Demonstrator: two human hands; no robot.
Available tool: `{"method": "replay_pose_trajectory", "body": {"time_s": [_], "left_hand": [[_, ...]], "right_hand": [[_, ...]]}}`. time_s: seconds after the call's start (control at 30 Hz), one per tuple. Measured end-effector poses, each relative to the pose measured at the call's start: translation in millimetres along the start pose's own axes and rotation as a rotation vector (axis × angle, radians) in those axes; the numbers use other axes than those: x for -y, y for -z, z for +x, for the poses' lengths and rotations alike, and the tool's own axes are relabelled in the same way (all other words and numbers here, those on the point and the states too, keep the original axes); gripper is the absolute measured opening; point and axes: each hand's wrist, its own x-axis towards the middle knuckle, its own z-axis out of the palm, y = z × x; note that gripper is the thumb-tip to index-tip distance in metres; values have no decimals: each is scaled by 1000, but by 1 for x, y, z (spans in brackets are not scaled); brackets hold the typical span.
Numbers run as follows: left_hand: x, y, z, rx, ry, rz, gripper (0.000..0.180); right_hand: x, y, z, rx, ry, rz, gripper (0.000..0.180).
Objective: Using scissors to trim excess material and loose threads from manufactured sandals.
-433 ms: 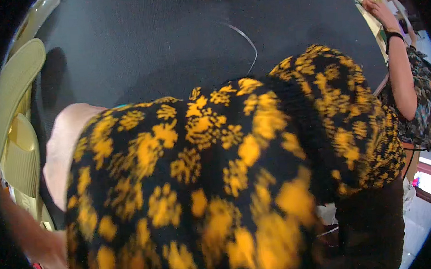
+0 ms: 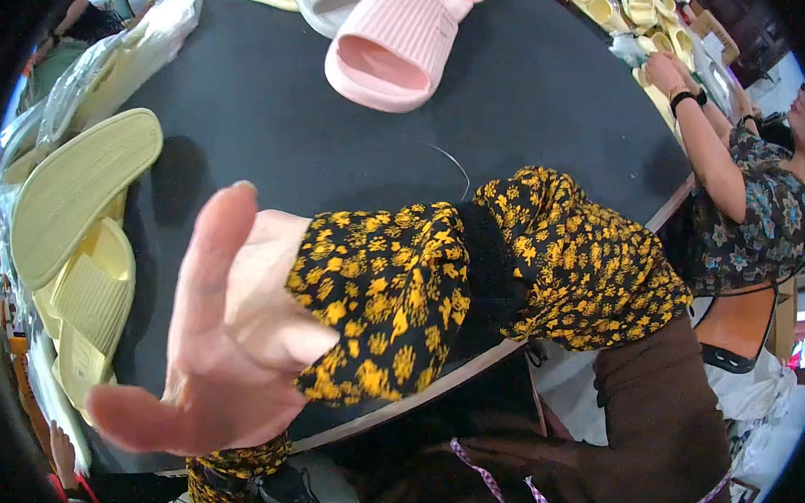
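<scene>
My right hand (image 2: 221,343) is raised close up at the left of centre, above the near edge of a dark table. One finger points up and another digit sticks out to the left, well apart, and nothing is in the hand. Its black sleeve with yellow flowers (image 2: 387,298) crosses from the right. Beside the hand, several pale yellow slippers (image 2: 103,276) are piled at the table's left side, one leaning sole outward (image 2: 90,195). At the lower left a second flowered sleeve (image 2: 233,497) shows, but my left hand is out of sight.
A pink slipper (image 2: 392,52) and a grey slipper (image 2: 330,5) lie at the far side of the dark table (image 2: 549,98). A thin clear strand (image 2: 452,162) rests on it. Plastic bags (image 2: 102,85) stand far left. A co-worker's arm (image 2: 712,158) reaches toward yellow slippers at right.
My right arm has drawn away from the camera, and its hand has come into view with fingers apart. The view has shifted, showing more of the pink slipper, the yellow pile and the co-worker.
</scene>
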Motion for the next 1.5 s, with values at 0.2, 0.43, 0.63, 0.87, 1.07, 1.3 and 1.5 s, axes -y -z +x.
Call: {"method": "replay_pose_trajectory", "body": {"time_s": [0.2,0.43,0.63,0.87,1.07,1.3,1.5], "left_hand": [[-33,34,6,65,-31,-209,106],[-75,55,16,142,-27,-461,118],[-42,58,3,160,-10,-381,112],[-39,52,14,235,103,-223,104],[-38,19,21,95,154,217,31],[-99,-11,-44,699,-547,453,31],[-148,-53,-103,946,-617,298,31]], "right_hand": [[195,116,204,12,-66,92,4],[296,124,282,-3,-211,450,10],[354,103,274,-21,-167,762,15],[427,91,257,24,-49,1139,21],[423,122,252,53,256,996,23],[413,180,254,122,466,480,33],[418,192,262,155,424,441,33]]}}
